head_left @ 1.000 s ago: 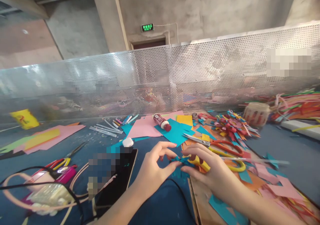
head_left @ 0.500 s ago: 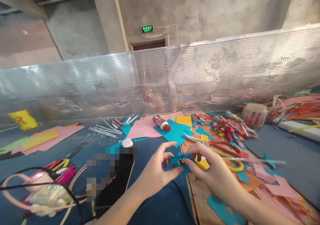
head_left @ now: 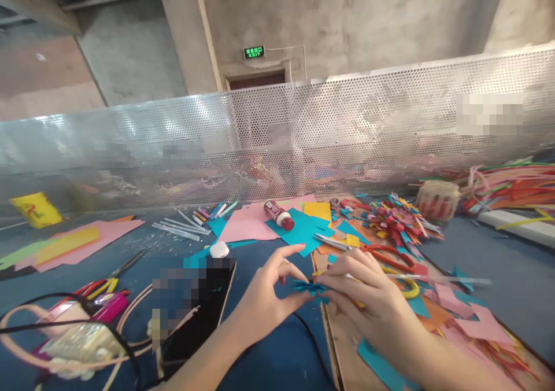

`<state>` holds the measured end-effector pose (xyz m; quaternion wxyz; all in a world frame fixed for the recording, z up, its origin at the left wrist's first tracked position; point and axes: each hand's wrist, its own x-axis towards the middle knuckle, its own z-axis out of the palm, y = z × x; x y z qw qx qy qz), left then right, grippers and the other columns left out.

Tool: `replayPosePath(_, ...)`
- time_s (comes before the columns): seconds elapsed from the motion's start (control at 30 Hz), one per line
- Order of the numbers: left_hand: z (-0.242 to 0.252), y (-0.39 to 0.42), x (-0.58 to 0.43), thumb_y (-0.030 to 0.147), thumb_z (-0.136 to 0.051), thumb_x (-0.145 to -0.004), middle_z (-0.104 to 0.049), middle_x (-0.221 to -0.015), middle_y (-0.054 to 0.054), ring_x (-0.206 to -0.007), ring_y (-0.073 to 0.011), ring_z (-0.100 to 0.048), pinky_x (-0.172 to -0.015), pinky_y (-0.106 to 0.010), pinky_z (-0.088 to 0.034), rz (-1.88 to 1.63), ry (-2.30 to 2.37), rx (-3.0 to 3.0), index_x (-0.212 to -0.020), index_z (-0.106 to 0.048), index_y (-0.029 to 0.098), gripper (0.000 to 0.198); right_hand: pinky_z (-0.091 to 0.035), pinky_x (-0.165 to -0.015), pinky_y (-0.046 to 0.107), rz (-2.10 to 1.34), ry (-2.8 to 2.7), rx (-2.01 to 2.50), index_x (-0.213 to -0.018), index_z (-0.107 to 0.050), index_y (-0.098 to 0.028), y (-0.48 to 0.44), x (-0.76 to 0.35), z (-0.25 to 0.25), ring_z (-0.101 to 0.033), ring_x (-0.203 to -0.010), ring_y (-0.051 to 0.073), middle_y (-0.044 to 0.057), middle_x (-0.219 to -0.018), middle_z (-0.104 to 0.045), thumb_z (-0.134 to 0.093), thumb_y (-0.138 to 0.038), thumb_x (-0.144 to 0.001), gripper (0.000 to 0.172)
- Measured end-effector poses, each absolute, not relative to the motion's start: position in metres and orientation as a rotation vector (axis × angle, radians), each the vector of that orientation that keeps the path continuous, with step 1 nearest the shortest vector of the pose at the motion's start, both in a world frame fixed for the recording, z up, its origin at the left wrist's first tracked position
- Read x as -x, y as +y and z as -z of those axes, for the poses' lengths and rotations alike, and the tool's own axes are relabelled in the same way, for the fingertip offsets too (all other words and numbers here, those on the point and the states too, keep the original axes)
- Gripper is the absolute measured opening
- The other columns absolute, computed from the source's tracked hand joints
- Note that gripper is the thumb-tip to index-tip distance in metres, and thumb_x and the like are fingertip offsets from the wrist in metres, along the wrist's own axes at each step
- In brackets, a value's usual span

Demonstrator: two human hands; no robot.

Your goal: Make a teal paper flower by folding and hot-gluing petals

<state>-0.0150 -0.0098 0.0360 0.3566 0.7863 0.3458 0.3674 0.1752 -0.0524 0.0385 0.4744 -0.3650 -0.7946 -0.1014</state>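
Note:
Between my two hands is a small cut and folded piece of blue paper (head_left: 306,287) with pointed petal-like edges. My left hand (head_left: 271,292) pinches its left side between thumb and fingers, the index finger raised. From the other side my right hand (head_left: 370,290) holds it too, thumb and fingers pressed together at its right edge. Part of the paper is hidden behind the fingers. Scissors with orange handles (head_left: 392,256) lie just beyond my right hand. Yellow scissor handles (head_left: 410,287) are partly covered by that hand.
A dark red-capped bottle (head_left: 278,214) lies on pink and blue sheets. Colourful paper flowers (head_left: 403,223) and bundled strips (head_left: 511,185) are at the right. Nearer left are a phone (head_left: 195,321), a white case (head_left: 219,250) and a bag with a strap (head_left: 82,342). A perforated metal screen (head_left: 173,131) stands behind.
The blue paper has turned flatter between my hands. My right hand's fingers have closed in and now cover more of it, while my left hand stays nearly in place.

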Motion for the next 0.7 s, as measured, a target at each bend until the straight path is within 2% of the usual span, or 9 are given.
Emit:
replayPosePath(0.1,-0.034,-0.004,0.017,0.029,-0.065,-0.073,-0.063,-0.077,0.000,-0.077,-0.0173,-0.057,-0.073,-0.031,-0.042,-1.106,0.977,-1.969,-0.125,-0.042,0.023,0.056,-0.048,-0.067,0.035,0.419,-1.874,1.135,-0.114,-0.057,-0.020,-0.058,-0.194,-0.051,-0.061,-0.080,0.024,0.011,-0.091,-0.065,-0.054,-0.053,-0.079,0.048)
replayPosePath(0.13,-0.033,-0.002,0.018,0.030,-0.065,-0.073,-0.062,-0.077,0.000,-0.076,-0.0169,-0.056,-0.074,-0.032,-0.042,-1.182,1.014,-1.927,-0.125,-0.042,0.024,0.057,-0.048,-0.060,0.032,0.439,-1.837,1.271,-0.111,-0.058,-0.019,-0.061,-0.201,-0.052,-0.063,-0.072,0.022,0.010,-0.087,-0.065,-0.049,-0.056,-0.081,0.048)
replayPosePath(0.2,-0.033,0.001,0.020,0.030,-0.066,-0.072,-0.060,-0.076,0.001,-0.073,-0.0151,-0.056,-0.074,-0.031,-0.044,-1.338,1.066,-1.816,-0.125,-0.043,0.025,0.058,-0.041,-0.043,0.028,0.494,-1.856,1.553,-0.083,-0.064,-0.021,-0.066,-0.213,-0.046,-0.058,-0.049,0.018,0.006,-0.065,-0.064,-0.041,-0.056,-0.084,0.042)
replayPosePath(0.27,-0.034,0.002,0.021,0.029,-0.067,-0.072,-0.059,-0.078,0.002,-0.071,-0.0134,-0.056,-0.073,-0.029,-0.046,-1.484,1.068,-1.699,-0.124,-0.044,0.025,0.057,-0.031,-0.035,0.027,0.629,-1.918,1.747,-0.057,-0.058,-0.022,-0.069,-0.219,-0.029,-0.051,-0.035,0.018,0.004,-0.044,-0.055,-0.045,-0.061,-0.079,0.046)
replayPosePath(0.4,-0.037,0.005,0.023,0.028,-0.068,-0.070,-0.061,-0.086,0.000,-0.079,-0.0145,-0.061,-0.075,-0.028,-0.049,-1.721,1.012,-1.536,-0.120,-0.047,0.024,0.054,-0.029,-0.036,0.025,0.699,-2.055,1.787,-0.053,-0.059,-0.023,-0.066,-0.215,0.010,-0.054,-0.035,0.020,0.004,-0.044,-0.059,-0.063,-0.051,-0.067,0.031)
replayPosePath(0.47,-0.039,0.007,0.025,0.028,-0.069,-0.069,-0.063,-0.090,-0.002,-0.083,-0.0157,-0.062,-0.077,-0.029,-0.050,-1.812,0.993,-1.480,-0.117,-0.048,0.023,0.053,-0.025,-0.035,0.024,0.650,-2.081,1.788,-0.046,-0.055,-0.023,-0.062,-0.212,0.017,-0.052,-0.033,0.019,0.004,-0.041,-0.056,-0.065,-0.044,-0.064,0.030)
replayPosePath(0.6,-0.041,0.013,0.030,0.026,-0.069,-0.070,-0.062,-0.103,-0.004,-0.093,-0.0166,-0.062,-0.083,-0.030,-0.048,-1.930,0.954,-1.395,-0.114,-0.049,0.024,0.049,-0.014,-0.038,0.023,0.536,-2.119,1.862,-0.041,-0.053,-0.022,-0.059,-0.214,0.009,-0.052,-0.032,0.018,0.005,-0.041,-0.057,-0.058,-0.028,-0.067,0.027)
replayPosePath(0.7,-0.043,0.013,0.032,0.026,-0.069,-0.070,-0.060,-0.107,-0.004,-0.097,-0.0169,-0.061,-0.086,-0.030,-0.048,-2.002,0.939,-1.361,-0.112,-0.049,0.025,0.046,-0.011,-0.038,0.024,0.445,-2.025,1.863,-0.040,-0.051,-0.022,-0.059,-0.222,-0.006,-0.045,-0.029,0.014,0.002,-0.038,-0.052,-0.055,-0.025,-0.067,0.027)
